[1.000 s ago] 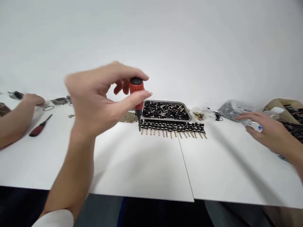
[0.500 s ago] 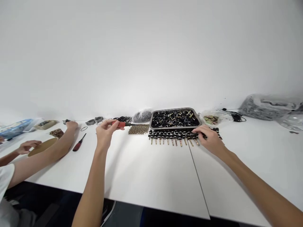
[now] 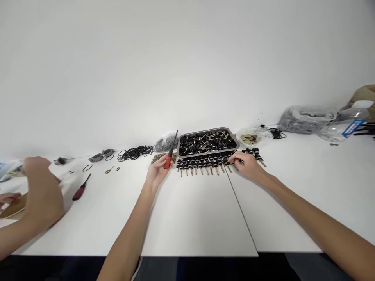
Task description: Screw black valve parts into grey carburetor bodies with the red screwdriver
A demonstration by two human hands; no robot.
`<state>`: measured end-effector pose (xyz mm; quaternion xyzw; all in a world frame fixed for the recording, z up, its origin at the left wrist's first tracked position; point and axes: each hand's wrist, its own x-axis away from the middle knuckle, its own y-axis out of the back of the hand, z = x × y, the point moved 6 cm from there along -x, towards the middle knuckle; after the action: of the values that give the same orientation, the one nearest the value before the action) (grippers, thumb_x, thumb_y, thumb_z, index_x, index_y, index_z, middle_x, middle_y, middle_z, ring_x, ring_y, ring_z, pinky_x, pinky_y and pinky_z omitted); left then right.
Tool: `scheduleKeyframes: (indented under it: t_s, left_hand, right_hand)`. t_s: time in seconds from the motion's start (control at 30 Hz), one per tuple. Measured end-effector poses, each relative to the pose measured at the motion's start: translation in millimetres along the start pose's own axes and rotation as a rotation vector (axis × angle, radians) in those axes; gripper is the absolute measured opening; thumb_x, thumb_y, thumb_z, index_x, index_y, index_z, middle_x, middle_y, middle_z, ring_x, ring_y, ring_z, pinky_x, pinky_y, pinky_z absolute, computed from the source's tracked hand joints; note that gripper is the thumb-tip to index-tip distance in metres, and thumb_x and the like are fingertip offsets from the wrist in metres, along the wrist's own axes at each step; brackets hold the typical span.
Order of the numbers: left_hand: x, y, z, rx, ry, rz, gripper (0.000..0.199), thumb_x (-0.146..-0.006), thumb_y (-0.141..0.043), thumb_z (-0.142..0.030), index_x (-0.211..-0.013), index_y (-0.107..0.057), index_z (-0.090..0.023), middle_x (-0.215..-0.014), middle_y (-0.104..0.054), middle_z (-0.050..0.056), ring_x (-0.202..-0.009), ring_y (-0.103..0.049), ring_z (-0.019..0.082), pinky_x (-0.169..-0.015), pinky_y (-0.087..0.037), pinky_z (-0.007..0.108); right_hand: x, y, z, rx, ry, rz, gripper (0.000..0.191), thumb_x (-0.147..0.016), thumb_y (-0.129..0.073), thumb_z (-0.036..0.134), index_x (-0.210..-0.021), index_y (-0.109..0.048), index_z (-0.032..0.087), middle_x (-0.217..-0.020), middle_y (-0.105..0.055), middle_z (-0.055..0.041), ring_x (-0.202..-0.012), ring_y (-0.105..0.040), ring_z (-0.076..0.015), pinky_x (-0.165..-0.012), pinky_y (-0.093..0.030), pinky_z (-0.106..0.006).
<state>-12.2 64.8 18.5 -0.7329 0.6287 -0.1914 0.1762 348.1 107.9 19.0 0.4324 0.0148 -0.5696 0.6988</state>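
1. Both hands work at the metal tray [image 3: 206,131], the landmark for this single head view. The left hand [image 3: 157,171], just off the tray's front left corner, is clenched around the red handle of a screwdriver [image 3: 170,155], whose dark shaft points up and away toward the tray's left wall.
2. The right hand [image 3: 244,163] lies in front of the tray's right end, fingers curled down onto the row of assembled pins [image 3: 205,163]; whether it grips one or only touches them I cannot tell.
3. Change since half a second ago: the screwdriver was then held flat, well left of the tray, and it now stands tilted up right beside the row's left end. The right hand remains at the row's right end, shifted only slightly. My judgement is that tool and part are being brought together for work on one of the row's pieces.
4. Black and brass parts fill the tray. Left of it sit a heap of small brass pieces [image 3: 159,157], a bag of dark bits and a tangle of black rings [image 3: 136,152]; right of it, plastic bags and a bottle [image 3: 341,125].
5. Far left of the tray, a co-worker's hand [image 3: 36,166] is raised over the surface [image 3: 187,218], near a second red-handled screwdriver [image 3: 81,188].
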Motion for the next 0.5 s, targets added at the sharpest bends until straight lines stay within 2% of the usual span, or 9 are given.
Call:
scheduleKeyframes:
  t_s: [0.17,0.27,0.37,0.43,0.5]
  left_hand:
    - [-6,5.6,-4,-0.366,-0.029,0.031,0.019,-0.078,-0.071,-0.028,-0.087,-0.071,-0.011,-0.073,-0.064,0.006,-0.057,-0.053,0.012,-0.053,-0.043,0.027]
    - [-7,10.9,-7,-0.488,-0.064,0.032,0.027,-0.074,-0.08,-0.035,-0.074,-0.068,-0.012,-0.061,-0.057,0.002,-0.054,-0.046,0.01,-0.052,-0.038,0.026]
    - [-5,17.7,-20,-0.617,-0.122,-0.019,0.035,-0.078,-0.075,-0.048,-0.076,-0.064,-0.015,-0.059,-0.058,0.001,-0.053,-0.045,0.01,-0.052,-0.036,0.025]
    - [-3,23.0,-29,-0.709,-0.152,-0.078,0.033,-0.082,-0.069,-0.048,-0.078,-0.059,-0.017,-0.059,-0.062,0.002,-0.05,-0.044,0.009,-0.051,-0.034,0.024]
    - [-2,29.0,-36,-0.807,-0.16,-0.144,0.026,-0.083,-0.067,-0.041,-0.077,-0.054,-0.019,-0.058,-0.064,0.002,-0.047,-0.042,0.009,-0.052,-0.034,0.025]
  right_hand:
    - [1,-2,-5,-0.001,-0.021,0.011,0.028,-0.081,-0.044,0.012,-0.081,-0.072,0.017,-0.087,-0.074,-0.0058,-0.081,-0.068,-0.0173,-0.079,-0.053,-0.031]
    - [2,-2,-4,0.01,0.001,0.009,0.027,-0.082,-0.045,0.014,-0.08,-0.072,0.018,-0.088,-0.073,-0.0055,-0.082,-0.067,-0.0178,-0.08,-0.053,-0.031]
    - [2,-2,-2,0.022,0.015,0.008,0.027,-0.082,-0.045,0.015,-0.079,-0.071,0.018,-0.089,-0.073,-0.0056,-0.082,-0.067,-0.0183,-0.08,-0.053,-0.032]
    - [3,-2,1,0.029,0.024,0.01,0.027,-0.082,-0.045,0.015,-0.079,-0.071,0.018,-0.089,-0.073,-0.0059,-0.081,-0.067,-0.0181,-0.078,-0.053,-0.032]
    - [3,-2,3,0.032,0.034,0.011,0.027,-0.082,-0.044,0.015,-0.078,-0.071,0.018,-0.087,-0.073,-0.0059,-0.079,-0.066,-0.0178,-0.077,-0.052,-0.031]
